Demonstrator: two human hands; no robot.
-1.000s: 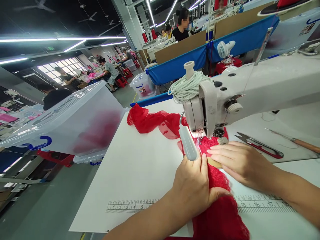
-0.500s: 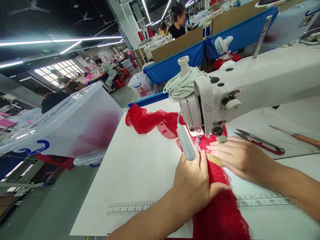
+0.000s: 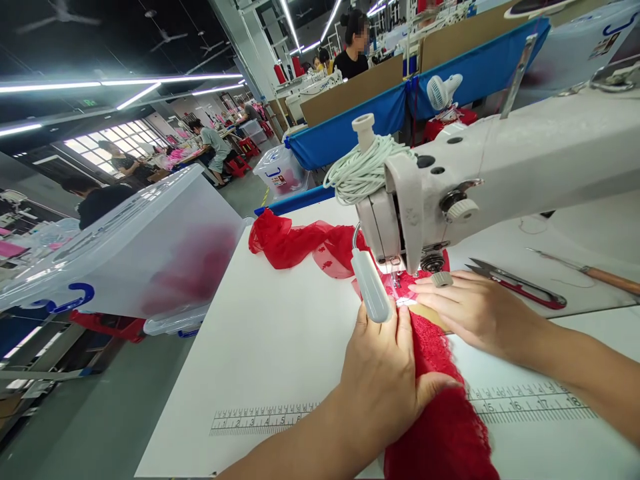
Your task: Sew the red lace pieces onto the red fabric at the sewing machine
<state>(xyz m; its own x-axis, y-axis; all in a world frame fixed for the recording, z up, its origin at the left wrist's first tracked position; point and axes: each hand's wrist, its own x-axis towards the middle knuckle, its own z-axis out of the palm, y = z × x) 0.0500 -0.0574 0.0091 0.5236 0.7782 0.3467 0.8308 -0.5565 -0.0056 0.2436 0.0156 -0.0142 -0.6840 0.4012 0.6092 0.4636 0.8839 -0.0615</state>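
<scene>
Red lace fabric (image 3: 435,413) runs from the table's front edge up under the presser foot (image 3: 396,279) of a white sewing machine (image 3: 480,187). My left hand (image 3: 383,380) lies over the fabric just in front of the foot, fingers stretched forward and thumb spread to the right. Part of its fingertips is behind a grey-white lamp or lever (image 3: 371,287). To the right of the needle area, my right hand (image 3: 475,310) rests flat with fingers extended, its tips touching the lace. A tan strip (image 3: 431,316) shows between the hands.
Thread snips (image 3: 520,283) and a wooden-handled awl (image 3: 595,272) lie right of my right hand. Bunched red fabric (image 3: 300,241) is behind the machine head. A printed ruler (image 3: 260,419) crosses the white table (image 3: 250,347). A plastic bin (image 3: 165,240) stands at left; co-workers sit beyond.
My left hand has drawn slightly back from the presser foot, and a bright gap shows ahead of its fingertips. My right hand stays nearly in place on the lace. The view shifts slightly.
</scene>
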